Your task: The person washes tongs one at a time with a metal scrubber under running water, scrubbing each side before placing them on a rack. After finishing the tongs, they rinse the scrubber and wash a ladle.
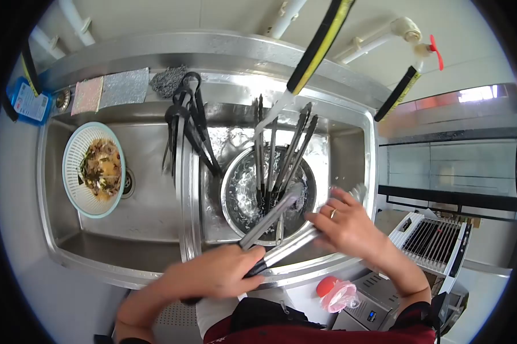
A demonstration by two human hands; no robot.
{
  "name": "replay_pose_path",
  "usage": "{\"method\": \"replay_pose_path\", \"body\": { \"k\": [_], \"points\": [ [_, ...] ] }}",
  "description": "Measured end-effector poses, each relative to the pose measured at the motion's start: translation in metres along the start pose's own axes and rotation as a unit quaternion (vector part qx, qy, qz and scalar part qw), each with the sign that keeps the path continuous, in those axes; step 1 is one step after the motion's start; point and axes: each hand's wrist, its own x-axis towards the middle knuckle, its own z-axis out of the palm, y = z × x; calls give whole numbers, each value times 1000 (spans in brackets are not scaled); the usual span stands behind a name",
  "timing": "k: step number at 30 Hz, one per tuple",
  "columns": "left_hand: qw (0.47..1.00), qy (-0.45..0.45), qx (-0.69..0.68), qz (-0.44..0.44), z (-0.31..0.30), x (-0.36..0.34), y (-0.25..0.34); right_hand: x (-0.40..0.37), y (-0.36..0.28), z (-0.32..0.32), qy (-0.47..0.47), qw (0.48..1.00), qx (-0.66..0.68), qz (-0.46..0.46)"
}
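My left hand (224,269) is wrapped round the black handle end of metal tongs (290,245), whose two arms spread apart over the right sink basin. My right hand (344,223), with a ring on one finger, has its fingers round the lower arm of these tongs near its tip. Below them a round metal bowl (228,200) of moving water holds several dark-handled tongs (298,143) standing tilted. Water runs into it from a black and yellow hose (318,49).
More black tongs (192,123) hang over the sink divider (188,218). In the left basin stands a light green strainer (74,172) with food scraps. Steel wool (168,81) and cloths (125,88) lie on the back ledge. A pink bag (340,296) is at the front right.
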Motion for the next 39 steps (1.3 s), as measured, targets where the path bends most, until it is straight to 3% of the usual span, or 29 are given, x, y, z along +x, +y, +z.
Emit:
{"method": "replay_pose_path", "body": {
  "k": [1,3,5,7,9,11,15,17,18,21,23,25,29,31,34,36,37,39],
  "points": [
    [997,-46,46,45,-14,7,2,-9,11,3,-6,999,25,47],
    [998,-58,10,7,-55,26,15,-20,26,1,102,990,-3,101],
    [965,61,-147,207,-89,58,-18,-31,32,-2,100,959,-8,265],
    [921,135,-280,234,-118,90,-40,-36,38,3,124,914,8,386],
    [765,184,-569,238,-114,129,-58,-40,46,5,147,891,-21,430],
    [697,268,-632,208,-99,160,-48,-44,55,12,165,870,-41,462],
    [647,254,-689,203,-77,187,-41,-44,60,20,171,866,-43,469],
    [591,237,-740,217,-70,182,-36,-41,61,23,180,867,-39,463],
    [564,277,-749,210,-69,178,-29,-36,61,24,184,871,-28,454],
    [549,285,-754,219,-75,167,-33,-19,64,31,194,879,-9,436],
    [571,282,-733,240,-78,169,-44,-4,67,39,218,878,2,427],
    [683,309,-624,223,-78,165,-44,9,68,41,210,879,6,429],
    [652,404,-606,211,-75,152,-32,26,62,40,241,882,41,402],
    [683,445,-520,253,-68,122,-23,31,49,34,266,884,88,374],
    [712,515,-333,341,-57,53,-4,40,18,28,302,898,176,266],
    [670,528,-277,442,-51,10,20,55,-6,24,285,904,257,189],
    [664,595,-235,388,-48,-14,33,65,-17,22,256,904,308,149],
    [645,576,-240,441,-50,-43,48,90,-37,24,324,906,266,50]
  ]
}}
